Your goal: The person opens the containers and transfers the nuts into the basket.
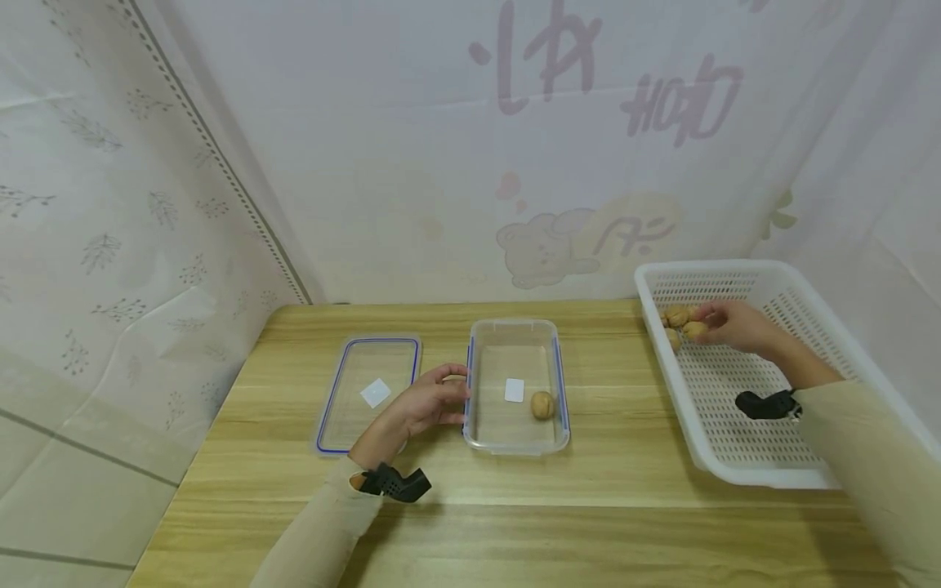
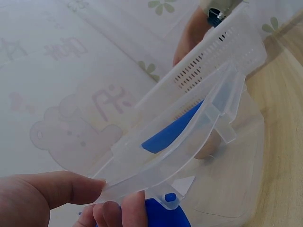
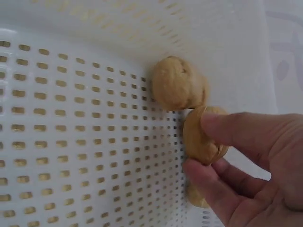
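My right hand (image 1: 738, 328) pinches a walnut (image 3: 201, 135) between thumb and fingers, inside a white perforated basket (image 1: 694, 433). Other walnuts (image 3: 177, 84) lie beside it against the basket wall. At the middle of the table stands a clear plastic container (image 1: 507, 437) with blue side latches, and one walnut (image 1: 542, 405) sits in its right part. My left hand (image 1: 432, 400) grips this container's left side, its thumb at the rim and its curled fingers by the blue latch (image 2: 165, 215).
A clear lid (image 1: 353, 367) with a blue seal lies flat on the wooden table (image 1: 441, 531), left of the container and partly behind my left hand. A printed curtain (image 1: 412, 163) hangs along the table's back edge.
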Action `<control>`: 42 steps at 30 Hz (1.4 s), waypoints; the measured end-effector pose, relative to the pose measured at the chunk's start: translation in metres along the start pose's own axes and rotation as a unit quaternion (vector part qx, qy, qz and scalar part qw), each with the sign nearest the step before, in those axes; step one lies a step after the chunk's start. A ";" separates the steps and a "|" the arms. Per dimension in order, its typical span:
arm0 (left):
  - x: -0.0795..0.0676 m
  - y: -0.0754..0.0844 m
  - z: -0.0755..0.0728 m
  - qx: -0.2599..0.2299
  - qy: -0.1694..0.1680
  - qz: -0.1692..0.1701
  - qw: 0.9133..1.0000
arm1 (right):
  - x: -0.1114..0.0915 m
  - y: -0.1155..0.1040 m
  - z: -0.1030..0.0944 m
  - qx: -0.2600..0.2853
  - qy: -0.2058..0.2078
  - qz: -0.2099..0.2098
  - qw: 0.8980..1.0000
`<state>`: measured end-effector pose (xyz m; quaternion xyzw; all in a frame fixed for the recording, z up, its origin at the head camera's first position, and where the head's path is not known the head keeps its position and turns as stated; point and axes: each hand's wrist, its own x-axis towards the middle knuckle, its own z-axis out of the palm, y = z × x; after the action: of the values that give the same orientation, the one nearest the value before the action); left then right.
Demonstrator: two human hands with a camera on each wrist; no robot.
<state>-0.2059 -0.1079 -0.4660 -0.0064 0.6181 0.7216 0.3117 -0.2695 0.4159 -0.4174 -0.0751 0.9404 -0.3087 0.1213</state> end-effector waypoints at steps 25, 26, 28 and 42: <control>0.000 -0.001 0.000 0.004 -0.006 0.003 1.000 | 0.005 0.004 0.015 -0.026 -0.009 0.018 0.999; 0.000 -0.001 0.000 0.003 -0.006 0.003 1.000 | 0.005 0.004 0.016 -0.025 -0.010 0.017 0.999; 0.000 -0.001 0.000 0.003 -0.005 0.003 1.000 | 0.005 0.005 0.016 -0.022 -0.012 0.017 1.000; 0.001 -0.001 -0.001 0.004 -0.008 0.002 1.000 | 0.004 0.005 0.015 -0.016 -0.030 0.024 0.999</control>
<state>-0.2061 -0.1080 -0.4673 0.0016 0.6184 0.7198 0.3156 -0.2692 0.4110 -0.4327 -0.0637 0.9425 -0.2885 0.1560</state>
